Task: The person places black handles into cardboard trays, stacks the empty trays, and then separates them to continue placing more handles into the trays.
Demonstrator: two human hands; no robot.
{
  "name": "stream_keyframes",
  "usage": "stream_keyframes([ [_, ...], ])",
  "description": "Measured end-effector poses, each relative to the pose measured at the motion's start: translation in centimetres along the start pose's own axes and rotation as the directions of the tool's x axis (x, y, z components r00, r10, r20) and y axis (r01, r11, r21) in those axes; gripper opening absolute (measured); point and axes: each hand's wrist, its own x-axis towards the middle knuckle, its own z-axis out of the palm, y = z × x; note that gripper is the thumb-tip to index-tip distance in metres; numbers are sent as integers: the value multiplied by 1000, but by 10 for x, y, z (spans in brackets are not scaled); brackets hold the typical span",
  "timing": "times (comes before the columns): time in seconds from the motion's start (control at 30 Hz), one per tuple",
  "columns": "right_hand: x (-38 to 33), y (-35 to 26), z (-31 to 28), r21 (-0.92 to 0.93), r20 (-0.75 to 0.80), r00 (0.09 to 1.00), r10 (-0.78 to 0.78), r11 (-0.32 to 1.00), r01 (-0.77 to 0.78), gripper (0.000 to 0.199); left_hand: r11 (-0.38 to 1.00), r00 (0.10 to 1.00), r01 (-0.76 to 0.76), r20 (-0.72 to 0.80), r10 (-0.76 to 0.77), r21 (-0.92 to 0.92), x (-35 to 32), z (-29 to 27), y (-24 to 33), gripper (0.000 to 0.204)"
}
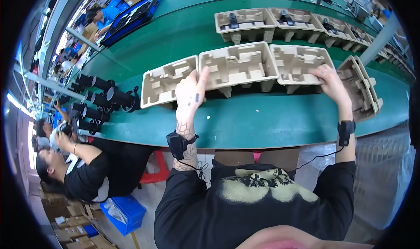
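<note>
Black shirt (271,209) is nearest. Beyond it, hands are apart — left hand (190,92) touches where left tray (161,83) meets middle tray (231,69), its grip I cannot tell; right hand (329,80) clamps front rim of tray right of the middle one (297,64). Behind the middle tray stand loaded trays (251,33).

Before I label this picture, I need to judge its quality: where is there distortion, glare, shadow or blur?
Head view: the green bench bows; head view, far left: a strip light glares white; head view, centre: shadow lies beneath the near trays; head view: left hand and right hand look fairly sharp, without obvious blur.
</note>
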Motion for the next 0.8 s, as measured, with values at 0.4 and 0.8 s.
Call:
stream_keyframes([
  [0.4,-70,23,-50,-408,-583,792,178,779,-476,59,977,955,-188,-213,206,103,-5,10,10,32],
  [0.8,-168,34,-179,62,-343,843,414,906,-420,51,400,715,-421,-27,699,-814,-86,8,177,33],
])
